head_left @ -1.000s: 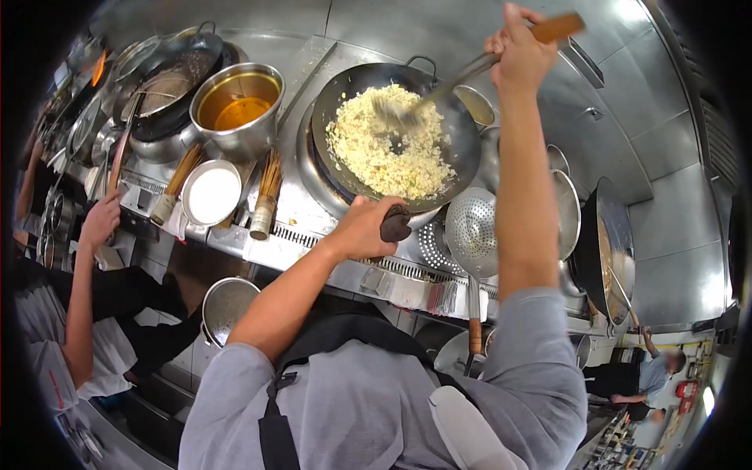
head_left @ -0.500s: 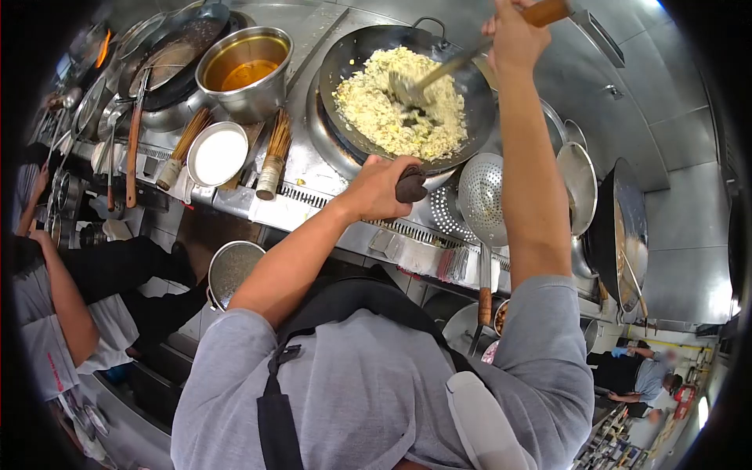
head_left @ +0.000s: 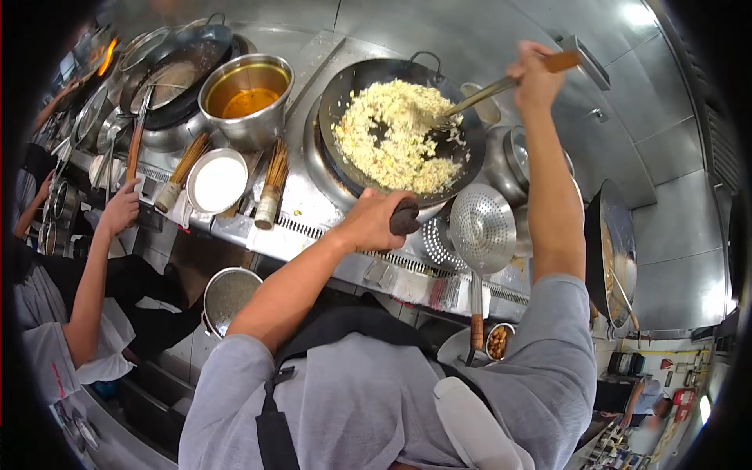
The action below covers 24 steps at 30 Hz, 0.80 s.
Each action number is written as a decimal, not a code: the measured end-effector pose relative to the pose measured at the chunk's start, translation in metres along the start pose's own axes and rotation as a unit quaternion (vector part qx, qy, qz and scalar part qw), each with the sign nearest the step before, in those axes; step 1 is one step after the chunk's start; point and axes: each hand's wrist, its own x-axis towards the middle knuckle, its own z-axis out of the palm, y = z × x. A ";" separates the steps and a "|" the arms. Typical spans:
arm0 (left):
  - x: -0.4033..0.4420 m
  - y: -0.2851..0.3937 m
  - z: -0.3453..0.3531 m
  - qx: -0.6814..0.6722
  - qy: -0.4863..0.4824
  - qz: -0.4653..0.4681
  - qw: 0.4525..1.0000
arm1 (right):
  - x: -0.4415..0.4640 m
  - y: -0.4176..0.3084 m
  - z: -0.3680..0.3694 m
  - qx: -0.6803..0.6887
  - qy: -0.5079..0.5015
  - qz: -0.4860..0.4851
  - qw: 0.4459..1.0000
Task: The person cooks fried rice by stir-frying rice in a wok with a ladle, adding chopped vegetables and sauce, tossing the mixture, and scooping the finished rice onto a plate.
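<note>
My left hand (head_left: 372, 223) is closed round the dark, cloth-wrapped handle (head_left: 405, 218) on the near side of a black wok (head_left: 345, 86). Egg fried rice (head_left: 392, 168) lies spread in the wok, with dark patches of bare metal showing through. My right hand (head_left: 539, 78), raised beyond the wok's right side, grips a ladle (head_left: 478, 95) by its wooden end. The ladle's head is down in the rice at the right and is blurred, so its shape is hard to make out.
Left of the wok stand a pot of orange oil (head_left: 249, 102), a bowl of white stuff (head_left: 217, 182) and bamboo brushes (head_left: 272, 184). A perforated skimmer (head_left: 483, 227) lies close by my right forearm. Another wok (head_left: 611, 254) leans at right. A co-worker's hand (head_left: 121, 207) holds a wooden handle at left.
My right hand has moved slightly right and down, drawing the ladle toward the wok's right side. The rice has spread and shifted. At left, the co-worker's hand has come up to a wooden handle.
</note>
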 end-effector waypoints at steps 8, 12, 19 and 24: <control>0.006 -0.004 0.002 -0.002 0.023 0.014 1.000 | -0.039 0.019 0.040 0.108 -0.123 0.073 0.984; 0.000 0.002 0.000 -0.001 0.007 0.026 1.000 | -0.025 -0.051 0.076 0.168 -0.141 0.043 0.975; 0.001 0.003 -0.002 -0.001 0.008 0.023 1.000 | -0.095 -0.019 0.090 -0.037 -0.186 0.047 0.981; 0.004 -0.002 -0.002 -0.009 0.001 0.005 1.000 | -0.088 -0.100 0.054 -0.028 -0.133 0.035 0.990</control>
